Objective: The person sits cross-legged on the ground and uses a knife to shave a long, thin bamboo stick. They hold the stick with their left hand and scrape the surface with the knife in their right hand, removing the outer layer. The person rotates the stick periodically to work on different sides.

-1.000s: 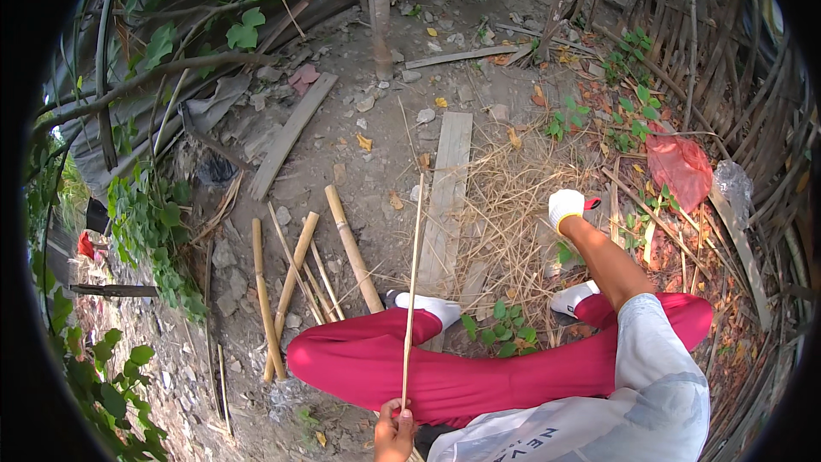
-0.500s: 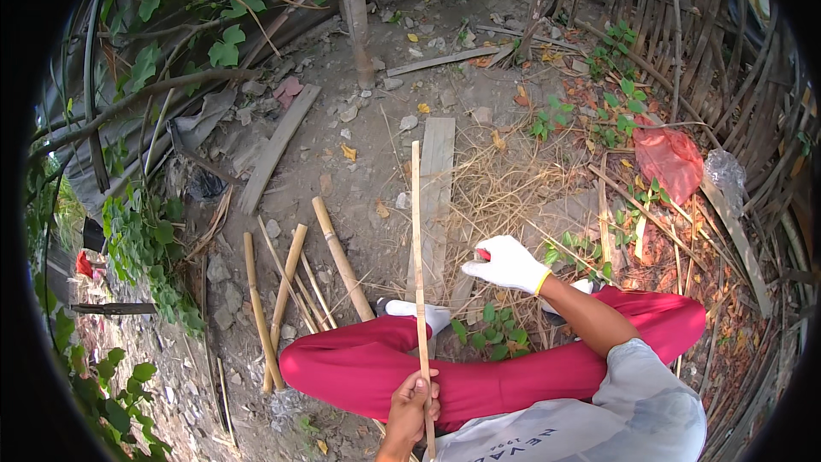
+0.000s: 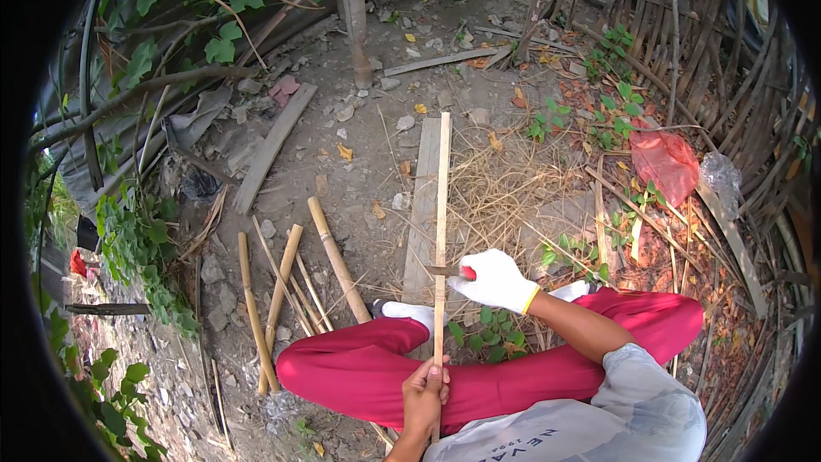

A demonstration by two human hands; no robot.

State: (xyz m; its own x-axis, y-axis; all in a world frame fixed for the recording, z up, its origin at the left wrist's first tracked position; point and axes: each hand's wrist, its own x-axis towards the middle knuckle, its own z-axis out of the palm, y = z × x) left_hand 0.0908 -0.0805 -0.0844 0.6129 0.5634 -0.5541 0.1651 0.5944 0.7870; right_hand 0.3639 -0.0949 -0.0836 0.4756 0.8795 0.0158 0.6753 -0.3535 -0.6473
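Observation:
A long, pale bamboo strip (image 3: 442, 197) stands up from my lap and points away from me. Near its lower end my bare left hand (image 3: 425, 389) is wrapped round it. My right hand (image 3: 496, 281), in a white glove, is closed on the red handle of a small knife (image 3: 441, 271). The knife's dark blade lies across the strip, at about the middle of its length. Under and behind the strip, a flat grey board (image 3: 420, 214) lies on the ground.
Several bamboo poles (image 3: 339, 257) and thin sticks lean by my left knee. Dry straw shavings (image 3: 500, 188) cover the ground ahead. A loose plank (image 3: 275, 150) lies at the left, a red plastic bag (image 3: 663, 165) at the right before a slatted fence (image 3: 727, 77).
My left hand has shifted right and slightly up with the strip. My right hand has moved a little down and left, and the knife blade now shows across the strip.

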